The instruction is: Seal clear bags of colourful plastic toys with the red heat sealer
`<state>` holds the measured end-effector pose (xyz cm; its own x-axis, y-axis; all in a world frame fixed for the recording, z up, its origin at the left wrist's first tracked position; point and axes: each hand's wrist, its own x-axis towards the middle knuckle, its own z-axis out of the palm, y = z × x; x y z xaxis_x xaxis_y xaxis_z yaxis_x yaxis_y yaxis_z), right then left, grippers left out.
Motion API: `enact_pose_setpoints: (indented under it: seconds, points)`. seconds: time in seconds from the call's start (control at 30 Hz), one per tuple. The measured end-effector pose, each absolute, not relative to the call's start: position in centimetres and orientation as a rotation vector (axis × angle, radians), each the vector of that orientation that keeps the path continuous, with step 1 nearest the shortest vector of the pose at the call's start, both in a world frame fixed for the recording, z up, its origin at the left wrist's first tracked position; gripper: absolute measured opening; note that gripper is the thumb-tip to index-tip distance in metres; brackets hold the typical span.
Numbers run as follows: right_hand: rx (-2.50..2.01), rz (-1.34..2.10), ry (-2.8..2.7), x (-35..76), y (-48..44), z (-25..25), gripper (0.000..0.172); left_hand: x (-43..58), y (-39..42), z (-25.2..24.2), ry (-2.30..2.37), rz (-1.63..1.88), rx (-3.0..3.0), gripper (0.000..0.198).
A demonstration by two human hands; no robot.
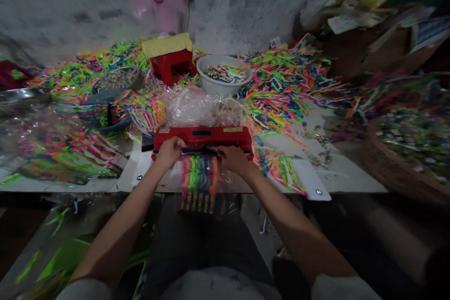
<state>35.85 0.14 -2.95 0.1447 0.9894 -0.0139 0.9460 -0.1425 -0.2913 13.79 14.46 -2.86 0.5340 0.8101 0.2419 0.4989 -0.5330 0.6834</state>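
A red bar-shaped machine [202, 136], which looks like a bag sealer, lies near the table's front edge. Before it hangs a clear plastic bag [199, 178] holding rows of pink, green, blue and orange pieces with dark-banded lower ends. My left hand [170, 151] pinches the left corner of the bag's top at the machine's front. On the other side, my right hand [234, 158] is closed on the bag's right corner. The bag's top edge meets the machine's dark front slot; whether it is inside cannot be made out. The bag's lower end reaches past the table edge.
Behind the machine lie crumpled clear plastic [193, 107], a white basin [225, 85] of small pieces and a red stool [172, 66]. Colourful strands [277, 79] heap along the wall. Filled bags [73, 150] lie left; a round basket [397, 159] stands right.
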Motion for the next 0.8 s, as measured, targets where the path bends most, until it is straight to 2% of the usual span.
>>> enact_pose_setpoints:
  seconds: [0.4, 0.57, 0.7, 0.73, 0.8]
  points:
    - [-2.185, 0.173, -1.927, 35.9, 0.7, -2.1, 0.024, 12.4, 12.1, -3.2, 0.956, 0.683, 2.31, 0.024]
    - [-1.963, 0.293, -1.89, 38.1, 1.8, -2.7, 0.018, 11.9, 13.2, -2.9, 0.943, 0.752, 2.189, 0.032]
    - [-1.947, 0.107, -1.734, 40.7, 6.6, -2.5, 0.035, 12.3, 15.0, -2.2, 0.9, 0.787, 2.129, 0.036]
    - [-1.978, 0.044, -1.725, 41.0, 8.4, -2.3, 0.046, 12.6, 15.3, -2.1, 0.886, 0.768, 2.135, 0.035]
    - [-2.097, 0.038, -1.75, 41.0, 12.4, -1.8, 0.082, 13.3, 15.7, -2.0, 0.868, 0.703, 2.16, 0.033]
